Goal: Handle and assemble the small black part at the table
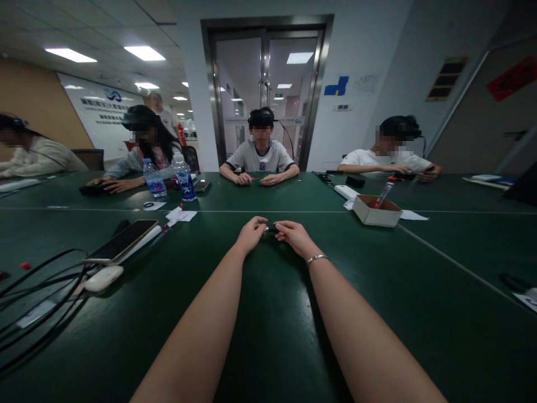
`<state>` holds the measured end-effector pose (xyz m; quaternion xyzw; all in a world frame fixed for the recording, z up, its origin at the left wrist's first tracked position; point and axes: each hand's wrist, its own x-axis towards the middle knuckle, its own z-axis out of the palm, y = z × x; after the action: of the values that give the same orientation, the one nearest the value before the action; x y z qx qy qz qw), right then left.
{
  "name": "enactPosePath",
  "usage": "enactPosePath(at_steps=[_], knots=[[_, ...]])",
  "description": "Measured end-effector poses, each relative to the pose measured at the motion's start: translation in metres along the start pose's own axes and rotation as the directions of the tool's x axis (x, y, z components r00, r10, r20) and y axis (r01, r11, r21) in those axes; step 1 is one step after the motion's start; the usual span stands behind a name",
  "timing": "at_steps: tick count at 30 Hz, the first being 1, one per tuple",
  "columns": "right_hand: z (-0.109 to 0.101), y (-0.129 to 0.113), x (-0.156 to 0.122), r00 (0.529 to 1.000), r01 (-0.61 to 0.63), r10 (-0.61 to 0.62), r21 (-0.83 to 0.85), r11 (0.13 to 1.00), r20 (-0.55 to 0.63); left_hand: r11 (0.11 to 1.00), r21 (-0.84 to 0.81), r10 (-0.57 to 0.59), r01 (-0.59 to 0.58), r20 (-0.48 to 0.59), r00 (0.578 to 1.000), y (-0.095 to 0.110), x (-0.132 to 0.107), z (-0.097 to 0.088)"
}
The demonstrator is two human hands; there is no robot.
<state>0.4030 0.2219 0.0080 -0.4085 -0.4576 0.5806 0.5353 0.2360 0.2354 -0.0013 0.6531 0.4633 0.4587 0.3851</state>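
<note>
Just above the table, in the middle of the head view, is a small dark object with a silvery end (pixel 272 229); its exact kind is too small to make out. My right hand (pixel 293 238) pinches its black part between thumb and fingers, and a silver bracelet circles that wrist. My left hand (pixel 250 235) is curled at the silvery end, its thumb and fingertips against it. Part of the object is hidden by the fingers of both hands.
On the left lie a phone (pixel 123 240), a white case (pixel 104 278) and looped black cables (pixel 54 330). Two water bottles (pixel 185 179) stand farther back. An open box (pixel 376 211) holding a tube is at right. Several people sit around the green table (pixel 268 336).
</note>
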Motion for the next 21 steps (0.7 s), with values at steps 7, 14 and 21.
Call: enactPosePath(at_steps=[7, 14, 21], knots=[[0.0000, 0.0021, 0.0024, 1.000, -0.009, 0.009, 0.001, 1.000, -0.004, 1.000, -0.021, 0.009, -0.009, 0.000, 1.000, -0.0006, 0.0010, -0.0015], [-0.0015, 0.0016, 0.0022, 0.999, -0.007, 0.006, 0.016, 1.000, 0.041, 1.000, 0.004, 0.002, -0.002, 0.007, 1.000, -0.0046, 0.0027, -0.0017], [-0.0002, 0.0002, 0.0013, 0.999, -0.019, 0.018, 0.006, 1.000, 0.042, 1.000, -0.009, 0.006, -0.006, 0.035, 0.999, -0.0007, 0.0005, -0.0024]])
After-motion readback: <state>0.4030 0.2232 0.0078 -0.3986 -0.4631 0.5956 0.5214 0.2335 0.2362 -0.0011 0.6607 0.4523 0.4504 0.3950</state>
